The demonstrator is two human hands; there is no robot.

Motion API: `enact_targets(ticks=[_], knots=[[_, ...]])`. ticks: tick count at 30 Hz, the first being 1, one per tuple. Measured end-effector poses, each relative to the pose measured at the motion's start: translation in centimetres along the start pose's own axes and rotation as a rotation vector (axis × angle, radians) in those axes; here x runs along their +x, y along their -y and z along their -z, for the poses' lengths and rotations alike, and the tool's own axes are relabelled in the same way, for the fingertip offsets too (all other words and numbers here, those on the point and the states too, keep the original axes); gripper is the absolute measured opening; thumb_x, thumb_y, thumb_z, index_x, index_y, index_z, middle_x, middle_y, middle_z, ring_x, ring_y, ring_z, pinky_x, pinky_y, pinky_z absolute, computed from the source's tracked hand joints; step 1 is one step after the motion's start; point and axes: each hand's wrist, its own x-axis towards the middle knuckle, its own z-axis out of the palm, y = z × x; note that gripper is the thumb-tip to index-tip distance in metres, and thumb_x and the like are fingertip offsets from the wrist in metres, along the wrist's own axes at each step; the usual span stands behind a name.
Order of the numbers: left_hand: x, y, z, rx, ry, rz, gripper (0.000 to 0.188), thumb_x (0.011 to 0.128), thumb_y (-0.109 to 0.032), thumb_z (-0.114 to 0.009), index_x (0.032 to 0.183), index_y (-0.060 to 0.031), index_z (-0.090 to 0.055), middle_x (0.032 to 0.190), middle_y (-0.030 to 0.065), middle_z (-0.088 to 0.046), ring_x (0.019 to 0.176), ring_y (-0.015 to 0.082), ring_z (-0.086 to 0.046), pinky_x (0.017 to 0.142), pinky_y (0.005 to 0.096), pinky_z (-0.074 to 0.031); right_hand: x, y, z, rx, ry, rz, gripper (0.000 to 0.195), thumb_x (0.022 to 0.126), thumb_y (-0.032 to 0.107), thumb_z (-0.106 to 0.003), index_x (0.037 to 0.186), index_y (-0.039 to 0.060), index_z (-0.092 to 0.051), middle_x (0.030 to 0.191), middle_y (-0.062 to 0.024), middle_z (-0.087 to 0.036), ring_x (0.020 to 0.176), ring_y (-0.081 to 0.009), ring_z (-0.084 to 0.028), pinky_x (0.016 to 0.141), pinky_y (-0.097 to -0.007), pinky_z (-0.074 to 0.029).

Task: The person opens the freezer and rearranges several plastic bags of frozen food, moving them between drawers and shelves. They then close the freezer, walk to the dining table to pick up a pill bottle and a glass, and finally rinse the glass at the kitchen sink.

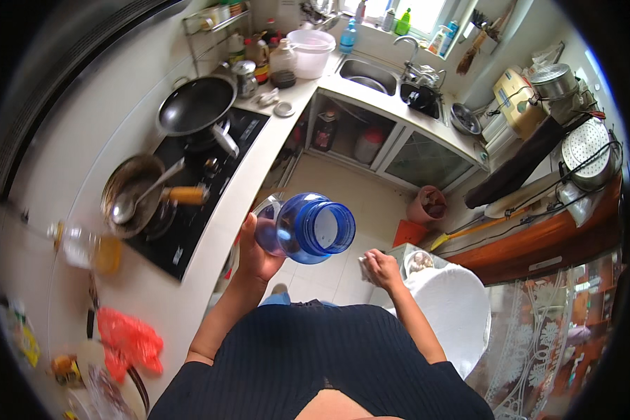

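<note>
My left hand (260, 257) grips a translucent blue plastic jar (291, 228) by its body, above the floor in front of me. The jar is tilted on its side, its wide threaded mouth uncapped and pointing right. No contents can be made out through the opening. My right hand (383, 269) is closed around a crumpled whitish cloth (366, 269), apart from the jar. Close beside that hand, a white bowl (419, 261) with pale pieces in it stands near a round white cover (449, 315).
Left of me the counter holds a black gas hob (210, 181), a wok (197, 107), a pan with a ladle (131, 194), an oil bottle (86, 249) and a red plastic bag (128, 336). Ahead are a steel sink (367, 73) and a pink bin (426, 205).
</note>
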Motion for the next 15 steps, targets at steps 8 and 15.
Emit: enact_targets(ticks=[8, 15], knots=[[26.2, 0.8, -3.7, 0.076, 0.113, 0.125, 0.077, 0.084, -0.061, -0.063, 0.132, -0.003, -0.051, 0.127, 0.0135, -0.06, 0.12, 0.0286, -0.056, 0.105, 0.047, -0.043, 15.3, -9.7, 9.6, -0.064, -0.427, -0.27, 0.024, 0.097, 0.025, -0.054, 0.098, 0.0037, -0.067, 0.082, -0.0167, -0.068, 0.076, -0.026, -0.067, 0.072, -0.0356, -0.051], [47.3, 5.1, -6.3, 0.029, 0.134, 0.136, 0.068, 0.087, -0.061, -0.058, 0.128, -0.0072, -0.057, 0.128, 0.0128, -0.06, 0.121, 0.03, -0.055, 0.108, 0.0495, -0.04, 37.6, -17.8, 21.2, 0.232, -0.618, -0.497, 0.033, 0.097, 0.028, -0.05, 0.098, 0.0011, -0.069, 0.092, -0.017, -0.071, 0.083, -0.0279, -0.068, 0.077, -0.0387, -0.052]])
